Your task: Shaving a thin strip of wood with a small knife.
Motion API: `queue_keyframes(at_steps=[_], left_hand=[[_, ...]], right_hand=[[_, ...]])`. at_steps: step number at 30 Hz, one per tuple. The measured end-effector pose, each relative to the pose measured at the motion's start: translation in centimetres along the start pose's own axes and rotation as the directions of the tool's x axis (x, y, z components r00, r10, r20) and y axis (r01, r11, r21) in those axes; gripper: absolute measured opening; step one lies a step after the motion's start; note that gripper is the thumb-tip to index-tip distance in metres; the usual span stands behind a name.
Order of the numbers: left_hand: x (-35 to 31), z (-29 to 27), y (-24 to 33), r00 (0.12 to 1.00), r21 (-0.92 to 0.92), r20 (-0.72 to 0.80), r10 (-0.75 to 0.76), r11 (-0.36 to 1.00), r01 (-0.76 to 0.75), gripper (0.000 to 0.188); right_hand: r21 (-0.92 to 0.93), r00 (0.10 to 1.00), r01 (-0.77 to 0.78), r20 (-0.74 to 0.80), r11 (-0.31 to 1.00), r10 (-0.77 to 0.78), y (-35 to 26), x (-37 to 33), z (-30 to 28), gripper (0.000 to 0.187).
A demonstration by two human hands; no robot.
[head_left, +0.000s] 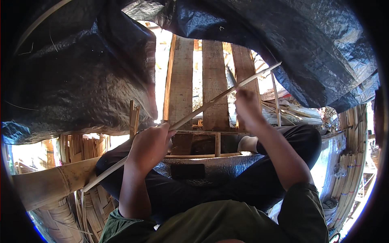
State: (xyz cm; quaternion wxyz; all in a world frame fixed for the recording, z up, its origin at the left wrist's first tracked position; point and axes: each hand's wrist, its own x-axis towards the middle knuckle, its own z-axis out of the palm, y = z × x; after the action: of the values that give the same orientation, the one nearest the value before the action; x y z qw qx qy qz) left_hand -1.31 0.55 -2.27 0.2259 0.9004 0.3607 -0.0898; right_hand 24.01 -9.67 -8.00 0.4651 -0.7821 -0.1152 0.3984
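A long pale bamboo strip (202, 108) runs slantwise across my lap, from low on the left to high on the right. My left hand (150, 143) is closed round it near its middle, and the lower end passes under my left forearm. My right hand (248, 106), slightly blurred, is closed on a knife (231, 76). Its narrow dark blade points away from me and meets or crosses the strip towards the far end. Whether the edge is cutting into the strip I cannot tell. The handle is hidden in my fist.
Wooden planks (181, 77) with gaps between them stretch ahead of my crossed legs. Dark plastic sheeting (77, 77) hangs at the left and more at the right. A thick bamboo pole (60, 180) lies by my left knee. Bundled bamboo strips (348, 182) stand at the right.
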Motion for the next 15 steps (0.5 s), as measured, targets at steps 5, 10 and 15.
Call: queue_keyframes(at_steps=[5,10,15], left_hand=[[0.5,0.2,0.5,0.999,-0.002,-0.016,0.031,1.0,-0.031,0.026],[0.1,0.1,0.2,1.0,-0.008,-0.002,0.004,1.0,-0.004,0.026],[0.5,0.4,0.0,0.999,-0.016,-0.014,0.046,0.999,-0.046,0.025]], right_hand=[[-0.353,0.98,0.187,0.137,0.917,-0.147,-0.1,-3.3,1.7,0.042],[-0.11,0.994,0.092,-0.045,0.99,-0.098,0.0,0.0,-0.4,0.045],[-0.446,0.786,0.574,0.065,0.686,-0.615,3.1,-2.3,3.1,0.042]])
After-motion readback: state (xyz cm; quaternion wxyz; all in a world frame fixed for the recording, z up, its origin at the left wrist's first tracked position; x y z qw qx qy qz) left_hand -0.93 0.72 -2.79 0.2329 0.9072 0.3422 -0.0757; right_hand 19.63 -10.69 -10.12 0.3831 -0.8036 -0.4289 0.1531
